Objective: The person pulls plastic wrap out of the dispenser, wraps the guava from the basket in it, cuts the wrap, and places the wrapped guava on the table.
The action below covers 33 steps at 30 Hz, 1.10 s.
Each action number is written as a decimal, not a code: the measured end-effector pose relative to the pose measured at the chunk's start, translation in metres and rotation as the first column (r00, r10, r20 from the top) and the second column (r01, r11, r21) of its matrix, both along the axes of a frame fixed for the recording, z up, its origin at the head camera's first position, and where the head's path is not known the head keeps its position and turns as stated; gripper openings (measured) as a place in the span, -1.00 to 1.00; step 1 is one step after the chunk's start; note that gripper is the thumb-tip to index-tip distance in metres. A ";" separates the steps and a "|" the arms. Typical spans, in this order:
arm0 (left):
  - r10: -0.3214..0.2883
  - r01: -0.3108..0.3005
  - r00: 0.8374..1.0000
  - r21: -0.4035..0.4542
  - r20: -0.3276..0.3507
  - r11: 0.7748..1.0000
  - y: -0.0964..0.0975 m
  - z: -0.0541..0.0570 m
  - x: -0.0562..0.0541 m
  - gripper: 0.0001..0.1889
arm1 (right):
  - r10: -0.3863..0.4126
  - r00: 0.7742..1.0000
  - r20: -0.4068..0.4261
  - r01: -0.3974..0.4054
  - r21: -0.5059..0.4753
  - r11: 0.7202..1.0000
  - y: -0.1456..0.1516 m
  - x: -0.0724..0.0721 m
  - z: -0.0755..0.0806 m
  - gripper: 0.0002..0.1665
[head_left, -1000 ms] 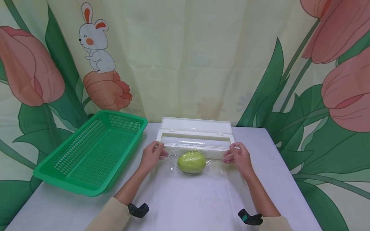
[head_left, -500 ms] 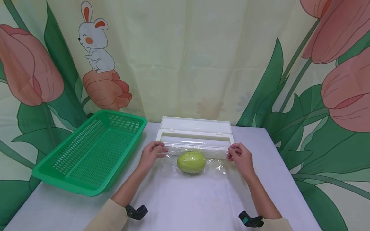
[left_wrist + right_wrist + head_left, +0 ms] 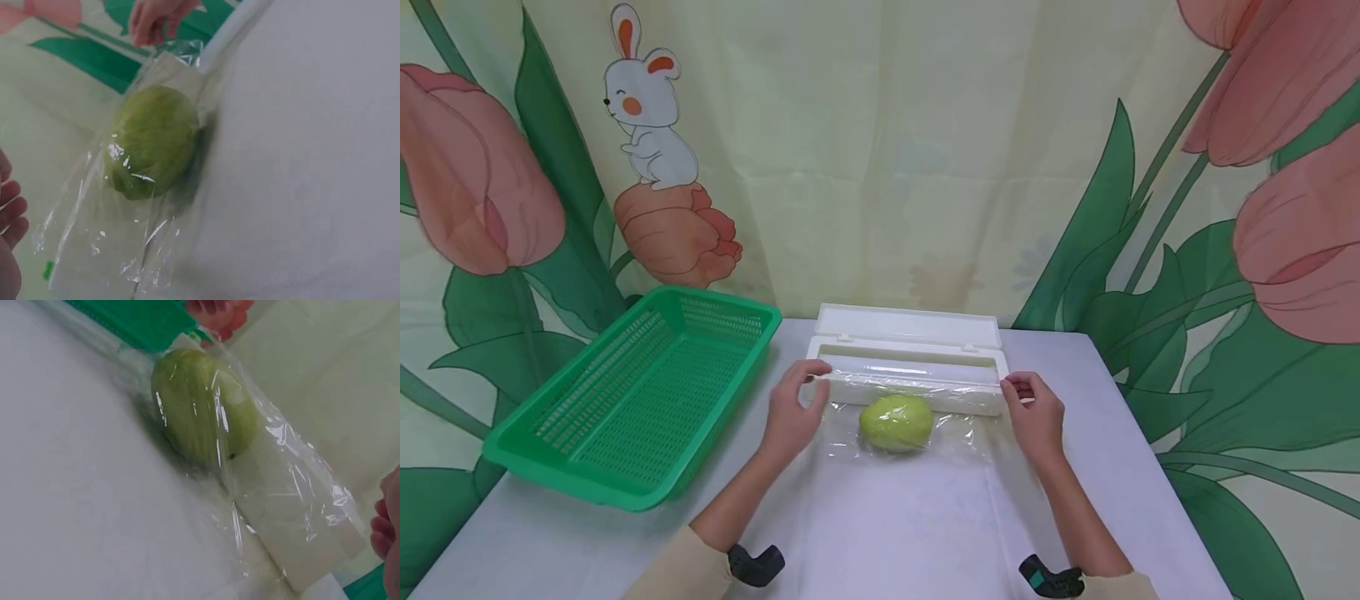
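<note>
A green mango-like fruit (image 3: 897, 422) lies under clear plastic wrap (image 3: 958, 429) in front of a white wrap dispenser box (image 3: 917, 400). The box lid (image 3: 910, 325) is raised, and a roll of wrap (image 3: 917, 368) lies inside. My left hand (image 3: 792, 408) is at the box's left end, thumb and fingers apart; in the left wrist view its fingers (image 3: 12, 209) hold nothing visible. At the right end, my right hand (image 3: 1037, 417) has thumb and forefinger together at the wrap's edge, seemingly pinching it. The right wrist view shows that hand's curled fingers (image 3: 382, 531) only partly.
A green perforated plastic basket (image 3: 677, 400) stands at the table's left side with nothing seen in it. White cloth covers the table (image 3: 910, 525). Behind hangs a curtain (image 3: 880, 167) printed with tulips and a rabbit.
My left thumb and fingers, close together on the wrap's edge half a second ago, have spread apart. My right hand has shifted slightly outward, to the right. The fruit stays in place.
</note>
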State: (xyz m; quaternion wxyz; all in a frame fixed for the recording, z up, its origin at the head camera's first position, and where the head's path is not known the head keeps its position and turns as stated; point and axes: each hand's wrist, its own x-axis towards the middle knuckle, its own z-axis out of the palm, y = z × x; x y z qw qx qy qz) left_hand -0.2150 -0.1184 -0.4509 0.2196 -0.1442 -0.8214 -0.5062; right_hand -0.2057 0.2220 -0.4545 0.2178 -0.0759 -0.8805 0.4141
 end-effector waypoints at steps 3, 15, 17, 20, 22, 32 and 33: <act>-0.168 0.144 0.982 -0.229 -0.091 0.963 0.010 0.002 0.005 -0.71 | 0.075 0.989 -0.128 -0.068 0.054 0.996 -0.013 0.003 0.005 -0.84; -0.378 0.336 0.923 -0.634 0.074 0.697 0.035 -0.004 -0.003 -0.33 | 0.550 0.829 -0.103 -0.492 0.334 0.804 -0.057 0.005 -0.010 -0.57; -0.365 0.339 0.926 -0.641 0.098 0.689 0.034 -0.008 -0.003 -0.28 | 0.546 0.834 -0.075 -0.495 0.333 0.802 -0.057 0.004 -0.013 -0.52; -0.350 0.340 0.929 -0.641 0.117 0.688 0.033 -0.013 -0.002 -0.21 | 0.540 0.840 -0.056 -0.496 0.326 0.805 -0.055 0.004 -0.016 -0.48; -0.344 0.338 0.931 -0.637 0.119 0.693 0.032 -0.017 -0.003 -0.18 | 0.543 0.838 -0.055 -0.500 0.323 0.804 -0.053 0.004 -0.019 -0.46; -0.353 0.381 0.921 -0.562 0.165 0.734 0.028 -0.029 -0.004 -0.05 | 0.597 0.796 -0.103 -0.536 0.337 0.774 -0.051 0.004 -0.030 -0.26; -0.351 0.384 0.921 -0.559 0.172 0.734 0.028 -0.029 -0.005 -0.04 | 0.599 0.795 -0.097 -0.540 0.337 0.771 -0.051 0.004 -0.031 -0.23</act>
